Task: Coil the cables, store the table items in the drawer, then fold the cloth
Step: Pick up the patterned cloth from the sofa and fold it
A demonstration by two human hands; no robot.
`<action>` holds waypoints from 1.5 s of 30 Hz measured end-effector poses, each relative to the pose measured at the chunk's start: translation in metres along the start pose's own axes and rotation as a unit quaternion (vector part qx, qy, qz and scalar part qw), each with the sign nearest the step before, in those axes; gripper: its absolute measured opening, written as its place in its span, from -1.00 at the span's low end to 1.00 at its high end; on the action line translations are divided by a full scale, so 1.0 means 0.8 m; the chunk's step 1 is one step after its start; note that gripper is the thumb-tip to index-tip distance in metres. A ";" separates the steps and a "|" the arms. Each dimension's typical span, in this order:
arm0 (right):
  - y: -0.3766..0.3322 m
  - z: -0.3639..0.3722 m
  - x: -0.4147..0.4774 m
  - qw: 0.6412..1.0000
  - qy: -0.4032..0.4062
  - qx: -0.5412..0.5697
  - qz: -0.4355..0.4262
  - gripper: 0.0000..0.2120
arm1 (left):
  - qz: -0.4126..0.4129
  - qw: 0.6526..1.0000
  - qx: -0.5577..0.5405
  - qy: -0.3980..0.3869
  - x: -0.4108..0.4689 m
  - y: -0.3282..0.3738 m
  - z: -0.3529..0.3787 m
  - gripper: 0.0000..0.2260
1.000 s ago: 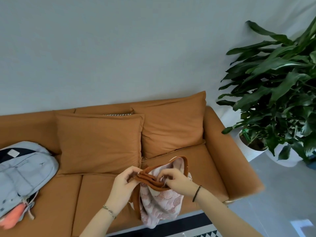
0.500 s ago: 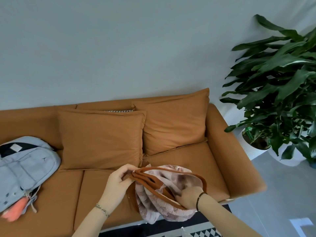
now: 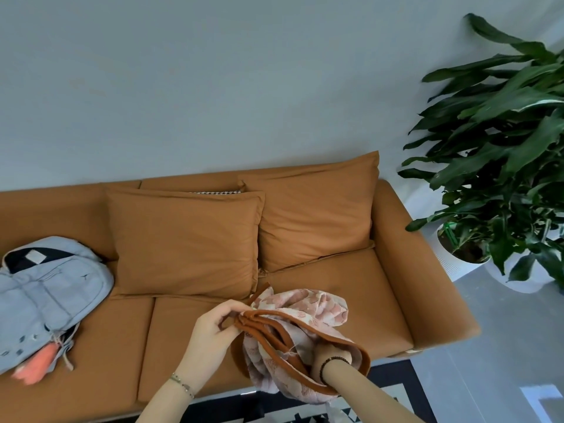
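Observation:
A pink patterned cloth [image 3: 308,306] with a rust-brown border hangs bunched in the air above the front of the orange sofa [image 3: 345,288]. My left hand [image 3: 210,331] pinches several gathered folds of the brown edge at the cloth's left end. My right hand [image 3: 328,351] is pushed into the cloth lower right; only its wrist with a dark bead bracelet shows, the fingers are hidden by fabric.
Two orange cushions [image 3: 186,239] lean on the sofa back. A light blue backpack [image 3: 48,297] with a coral item lies on the left seat. A big potted plant [image 3: 503,154] stands right of the sofa. A black-and-white rug [image 3: 393,389] lies below.
My right hand slid from beside my left hand down and right along the border, going inside the cloth. The cloth spread wider between the hands. The left hand kept its pinch.

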State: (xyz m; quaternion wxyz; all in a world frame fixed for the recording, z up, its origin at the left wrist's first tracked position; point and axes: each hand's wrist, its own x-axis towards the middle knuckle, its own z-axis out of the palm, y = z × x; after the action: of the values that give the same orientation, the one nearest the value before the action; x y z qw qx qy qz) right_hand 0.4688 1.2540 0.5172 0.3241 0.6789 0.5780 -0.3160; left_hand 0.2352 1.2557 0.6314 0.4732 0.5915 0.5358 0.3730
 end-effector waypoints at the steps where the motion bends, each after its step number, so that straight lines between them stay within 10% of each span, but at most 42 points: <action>1: -0.001 0.000 -0.001 1.000 0.000 0.003 0.003 -0.32 | 0.001 1.000 0.001 0.002 0.000 0.000 0.000 -0.58; 21: -0.009 0.021 -0.026 0.979 0.104 0.167 -0.049 -0.80 | -0.003 0.999 -0.004 0.039 0.002 -0.005 -0.006 -0.61; 35: 0.083 0.020 -0.069 0.852 0.476 0.215 -0.035 -0.80 | -0.002 0.998 -0.013 0.060 0.004 -0.009 -0.025 -0.62; 45: 0.127 -0.043 -0.075 0.864 0.303 0.401 -0.027 -0.76 | -0.018 0.990 0.089 0.108 0.021 -0.024 -0.042 -0.70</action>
State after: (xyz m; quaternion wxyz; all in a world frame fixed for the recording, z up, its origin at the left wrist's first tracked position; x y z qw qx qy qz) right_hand 0.5636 1.2345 0.5931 -0.1765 0.7968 0.4892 -0.3077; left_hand 0.2002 1.2775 0.6215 0.3648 0.5777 0.6252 0.3772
